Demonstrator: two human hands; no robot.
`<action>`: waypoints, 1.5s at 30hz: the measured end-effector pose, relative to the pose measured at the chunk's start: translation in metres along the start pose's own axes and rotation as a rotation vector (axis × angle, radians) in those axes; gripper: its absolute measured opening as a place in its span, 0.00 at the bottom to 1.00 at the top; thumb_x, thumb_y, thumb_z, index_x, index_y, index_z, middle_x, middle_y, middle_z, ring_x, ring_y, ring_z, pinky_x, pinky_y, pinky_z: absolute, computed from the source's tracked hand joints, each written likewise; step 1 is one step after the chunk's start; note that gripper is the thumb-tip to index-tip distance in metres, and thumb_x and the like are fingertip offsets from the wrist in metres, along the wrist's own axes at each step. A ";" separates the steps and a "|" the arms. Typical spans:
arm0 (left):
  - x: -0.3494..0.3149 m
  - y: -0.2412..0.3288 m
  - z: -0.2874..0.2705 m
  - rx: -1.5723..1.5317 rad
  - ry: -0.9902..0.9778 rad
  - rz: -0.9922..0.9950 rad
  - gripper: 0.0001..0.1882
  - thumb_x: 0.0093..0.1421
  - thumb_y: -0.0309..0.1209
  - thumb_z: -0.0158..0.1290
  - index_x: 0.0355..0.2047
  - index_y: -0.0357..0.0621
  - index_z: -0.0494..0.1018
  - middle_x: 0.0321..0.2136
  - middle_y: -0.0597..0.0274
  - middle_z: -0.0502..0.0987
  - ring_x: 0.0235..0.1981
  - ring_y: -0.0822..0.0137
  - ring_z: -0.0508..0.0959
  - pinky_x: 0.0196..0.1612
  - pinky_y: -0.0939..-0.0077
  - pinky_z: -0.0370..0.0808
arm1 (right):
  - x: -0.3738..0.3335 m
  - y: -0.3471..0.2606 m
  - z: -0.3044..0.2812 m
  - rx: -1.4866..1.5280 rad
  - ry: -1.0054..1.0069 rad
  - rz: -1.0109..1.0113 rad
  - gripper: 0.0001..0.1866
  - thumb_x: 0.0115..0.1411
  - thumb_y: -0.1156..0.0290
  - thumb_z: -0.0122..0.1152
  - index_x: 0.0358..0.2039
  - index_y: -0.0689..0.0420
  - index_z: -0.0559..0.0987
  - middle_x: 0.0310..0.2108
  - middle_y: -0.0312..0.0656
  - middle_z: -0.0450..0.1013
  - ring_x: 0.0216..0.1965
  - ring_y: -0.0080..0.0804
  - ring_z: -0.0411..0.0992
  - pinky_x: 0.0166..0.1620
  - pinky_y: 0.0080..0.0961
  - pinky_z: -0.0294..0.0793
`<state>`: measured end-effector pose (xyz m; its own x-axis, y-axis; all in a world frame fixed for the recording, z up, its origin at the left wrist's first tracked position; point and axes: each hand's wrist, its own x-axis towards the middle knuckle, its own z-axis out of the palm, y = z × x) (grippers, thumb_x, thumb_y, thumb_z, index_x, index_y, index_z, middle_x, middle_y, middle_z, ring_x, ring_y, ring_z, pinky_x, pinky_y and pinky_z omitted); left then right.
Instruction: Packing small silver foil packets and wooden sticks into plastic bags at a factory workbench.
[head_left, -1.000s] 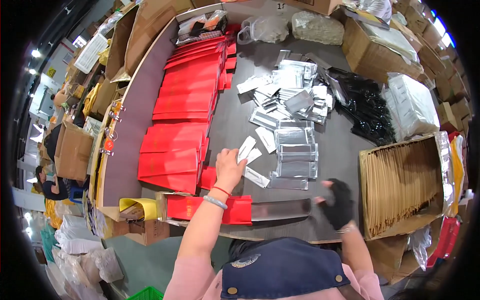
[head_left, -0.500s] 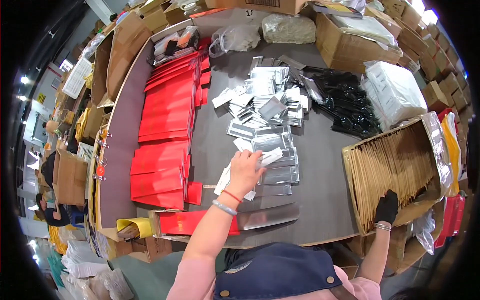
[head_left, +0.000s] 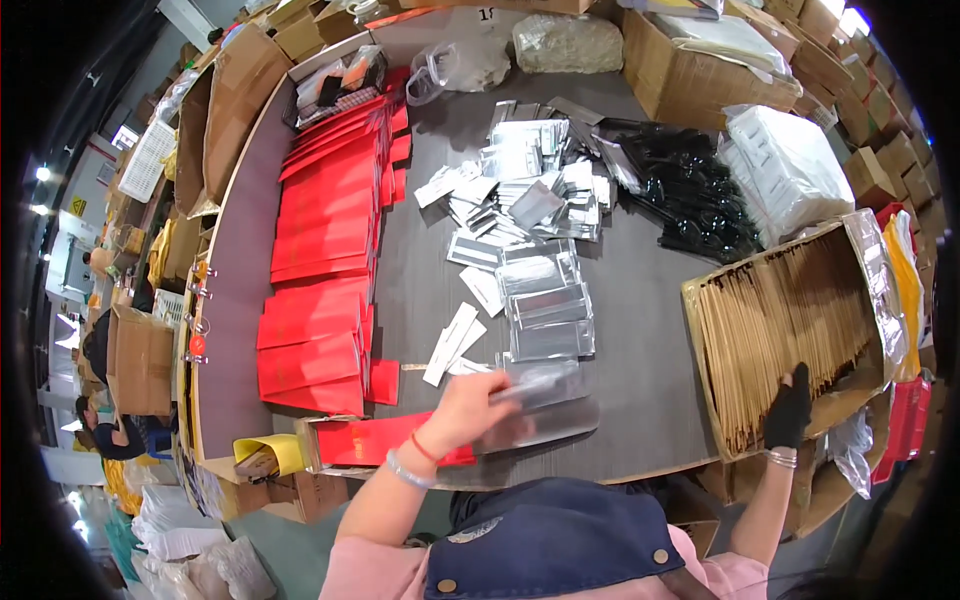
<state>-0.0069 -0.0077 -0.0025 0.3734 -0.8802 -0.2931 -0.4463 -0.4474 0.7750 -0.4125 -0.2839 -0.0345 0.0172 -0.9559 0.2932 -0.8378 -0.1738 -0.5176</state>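
Observation:
My left hand (head_left: 468, 408), bare and blurred by motion, is closed at the left end of a clear, silvery packet (head_left: 545, 386), which is smeared too. Just below lies a longer dark, glossy strip (head_left: 555, 424), beside a red envelope (head_left: 365, 440). White paper slips (head_left: 455, 338) lie left of a column of silvery packets (head_left: 550, 306). My right hand (head_left: 788, 412), in a black glove, rests at the near side of a cardboard box (head_left: 708, 400) packed with upright brown envelopes (head_left: 775, 320). One gloved finger points up against them; the other fingers are hidden.
Overlapping red envelopes (head_left: 325, 220) line the left side. Small silver packets (head_left: 540, 195) are heaped at centre, with black glossy pouches (head_left: 690, 195) to their right. A white wrapped bundle (head_left: 790, 170) and a carton (head_left: 690, 85) stand back right. Yellow material (head_left: 270, 455) sits front left.
My left hand has moved from the white slips down toward my body, to the nearest silvery packet. My right hand has shifted slightly up and right along the envelopes.

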 end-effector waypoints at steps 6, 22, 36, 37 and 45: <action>-0.060 -0.012 0.012 0.374 0.250 0.159 0.29 0.38 0.35 0.69 0.44 0.49 0.76 0.43 0.60 0.72 0.48 0.54 0.69 0.50 0.59 0.66 | -0.081 -0.147 0.036 0.270 -0.810 -0.740 0.12 0.54 0.71 0.61 0.40 0.52 0.79 0.29 0.45 0.72 0.32 0.46 0.70 0.38 0.38 0.70; -0.046 -0.015 0.036 0.449 0.233 0.293 0.38 0.39 0.25 0.63 0.55 0.44 0.67 0.47 0.57 0.69 0.51 0.55 0.68 0.53 0.60 0.65 | -0.182 -0.227 0.090 0.803 -1.164 -0.409 0.19 0.52 0.69 0.68 0.43 0.60 0.75 0.36 0.48 0.75 0.38 0.44 0.75 0.44 0.33 0.74; -0.063 -0.059 -0.056 0.529 0.589 0.067 0.25 0.38 0.31 0.66 0.39 0.42 0.74 0.51 0.46 0.67 0.53 0.44 0.66 0.55 0.53 0.64 | -0.109 -0.215 0.049 0.036 -0.759 -0.886 0.33 0.39 0.52 0.72 0.46 0.53 0.74 0.41 0.40 0.72 0.43 0.42 0.69 0.48 0.40 0.62; -0.076 -0.059 -0.027 0.561 0.581 0.034 0.33 0.40 0.41 0.69 0.46 0.42 0.72 0.54 0.46 0.65 0.58 0.44 0.62 0.59 0.48 0.59 | -0.114 -0.216 0.049 0.025 -0.774 -0.875 0.33 0.40 0.52 0.72 0.46 0.52 0.74 0.40 0.40 0.72 0.43 0.41 0.69 0.49 0.40 0.61; -0.086 -0.061 0.028 0.286 0.524 -0.230 0.50 0.39 0.50 0.70 0.58 0.38 0.64 0.59 0.48 0.62 0.64 0.44 0.55 0.66 0.44 0.45 | -0.122 -0.229 0.045 -0.020 -0.916 -0.993 0.34 0.42 0.49 0.70 0.48 0.53 0.74 0.43 0.40 0.72 0.45 0.40 0.69 0.52 0.42 0.59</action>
<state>-0.0347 0.0908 -0.0403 0.8014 -0.5945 -0.0651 -0.4796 -0.7039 0.5239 -0.1985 -0.1382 0.0123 0.9638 -0.2440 -0.1076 -0.2666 -0.8822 -0.3882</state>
